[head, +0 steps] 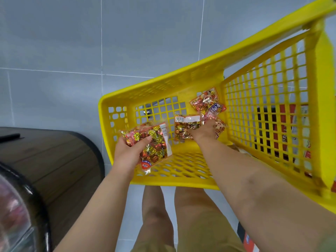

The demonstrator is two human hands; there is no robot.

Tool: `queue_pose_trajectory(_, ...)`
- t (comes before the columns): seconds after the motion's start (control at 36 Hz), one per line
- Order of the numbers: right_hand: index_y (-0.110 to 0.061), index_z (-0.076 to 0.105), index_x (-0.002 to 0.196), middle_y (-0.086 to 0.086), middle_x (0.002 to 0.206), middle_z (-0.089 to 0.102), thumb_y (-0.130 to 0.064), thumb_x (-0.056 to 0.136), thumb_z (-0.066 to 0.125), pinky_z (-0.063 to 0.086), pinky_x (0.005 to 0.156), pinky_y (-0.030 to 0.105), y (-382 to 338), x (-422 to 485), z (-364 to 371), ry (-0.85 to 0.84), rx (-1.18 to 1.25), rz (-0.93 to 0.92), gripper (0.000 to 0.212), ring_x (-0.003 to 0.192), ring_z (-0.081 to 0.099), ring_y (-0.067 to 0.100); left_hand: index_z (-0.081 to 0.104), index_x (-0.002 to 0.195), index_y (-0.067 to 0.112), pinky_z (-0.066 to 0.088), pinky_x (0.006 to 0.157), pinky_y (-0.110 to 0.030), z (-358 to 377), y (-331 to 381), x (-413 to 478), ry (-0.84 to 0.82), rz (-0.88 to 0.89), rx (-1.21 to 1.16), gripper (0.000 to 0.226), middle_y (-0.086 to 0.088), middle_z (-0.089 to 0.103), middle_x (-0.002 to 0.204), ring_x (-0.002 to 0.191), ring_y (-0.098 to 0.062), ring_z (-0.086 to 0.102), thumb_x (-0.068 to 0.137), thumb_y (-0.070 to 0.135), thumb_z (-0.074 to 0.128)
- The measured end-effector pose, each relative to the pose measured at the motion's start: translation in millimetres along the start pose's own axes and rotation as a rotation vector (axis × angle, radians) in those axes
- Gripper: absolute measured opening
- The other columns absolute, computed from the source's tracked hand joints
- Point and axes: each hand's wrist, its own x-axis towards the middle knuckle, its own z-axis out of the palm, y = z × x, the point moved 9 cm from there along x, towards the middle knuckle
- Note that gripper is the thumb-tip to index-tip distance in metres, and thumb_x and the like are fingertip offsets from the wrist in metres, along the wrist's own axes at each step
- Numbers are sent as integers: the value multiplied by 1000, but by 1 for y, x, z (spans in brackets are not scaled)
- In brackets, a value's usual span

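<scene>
- The left hand [131,151] grips a bag of sweets [154,148] near its lower end, thumb across the front and fingers curled behind. It holds the bag just over the near left corner of the yellow basket [163,84]. The bag tilts with its barcode end pointing into the basket, which suggests it is being moved in or out.
- The right hand [203,131] reaches deep toward the basket's middle, its fingers lying on a second bag [185,127] on the basket floor. Motion blur hides the fingertips, so it cannot be told whether they pinch the wrapper or only press on it.
- A pink bag [220,127] lies partly under that hand, toward the right wall. Another bag [207,101] sits flat near the far right corner, just beside the mesh wall.
- The bags lie loose and flat on the floor of the basket, likely because soft packets settle that way; they are close together but in no order.
- Using both hands at once looks like a way to handle two bags in a single reach.
- A wooden counter [45,160] stands to the left of the basket, on the tiled floor [54,42].
</scene>
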Motion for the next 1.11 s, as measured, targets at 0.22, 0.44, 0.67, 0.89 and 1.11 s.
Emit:
queue_pose_trajectory(0.22, -15, 66, 100, 11, 103, 68, -25, 84, 68, 46, 62, 28, -17, -30, -3, -217, 57, -192, 19, 74, 60, 20, 57, 115, 27, 55, 86, -51, -3, 5, -20, 9, 15, 9, 51, -4, 68, 113, 100, -26, 68, 72, 20, 83)
queue_pose_trajectory(0.44, -14, 42, 138, -1, 129, 47, -29, 89, 63, 47, 79, 30, -57, -110, -52, -404, 373, -306, 55, 113, 51, 18, 62, 92, 27, 59, 68, -33, -27, 36, -76, 45, 76, -42, 27, 0, 72, 92, 85, -24, 69, 76, 15, 80)
queue_pose_trajectory(0.67, -29, 58, 111, -3, 114, 67, -5, 92, 54, 49, 95, 42, -124, -253, -69, -681, 579, -608, 31, 110, 61, 18, 67, 107, 16, 59, 51, -35, -81, 57, -152, -35, 50, -320, 21, -7, 75, 84, 65, -19, 72, 87, 9, 66)
queue_pose_trajectory(0.89, -31, 61, 111, -7, 123, 57, 5, 89, 49, 49, 88, 37, -133, -404, -9, -1073, 294, -679, 43, 100, 58, 8, 65, 102, 14, 54, 75, -43, -203, 38, -214, 83, 147, -563, 19, -8, 75, 89, 79, -27, 71, 84, 11, 71)
queue_pose_trajectory(1.11, -22, 74, 94, -17, 140, 45, -36, 75, 70, 50, 89, 28, -87, -562, 90, -1291, -32, -878, 24, 111, 56, -5, 59, 107, 16, 54, 46, -31, -344, -45, -281, 178, 289, -797, 28, -2, 75, 75, 62, -17, 72, 83, 4, 69)
